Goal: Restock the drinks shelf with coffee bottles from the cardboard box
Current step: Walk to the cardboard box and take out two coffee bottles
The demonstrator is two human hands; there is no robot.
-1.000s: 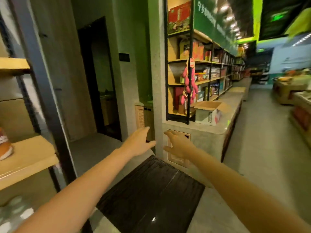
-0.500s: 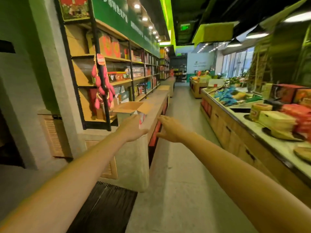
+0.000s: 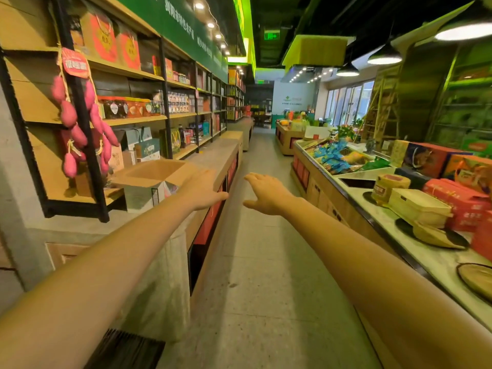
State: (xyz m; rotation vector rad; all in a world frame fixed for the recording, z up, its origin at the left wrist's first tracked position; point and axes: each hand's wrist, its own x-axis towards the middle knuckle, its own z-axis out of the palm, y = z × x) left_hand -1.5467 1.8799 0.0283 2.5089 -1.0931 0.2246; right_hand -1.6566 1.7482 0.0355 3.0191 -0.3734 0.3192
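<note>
head view: cardboard box (image 3: pixel 149 173) contents unseen; left hand (image 3: pixel 203 190) overlaps its flap.

Sweet-potato string (image 3: pixel 69 113) hanging left — red boxes (image 3: pixel 458 205) right

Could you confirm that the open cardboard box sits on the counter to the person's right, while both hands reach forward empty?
Not quite: the head view shows the open cardboard box on the counter to the person's left, not to the right. The rest stands: the left hand and the right hand both reach forward empty.
</note>
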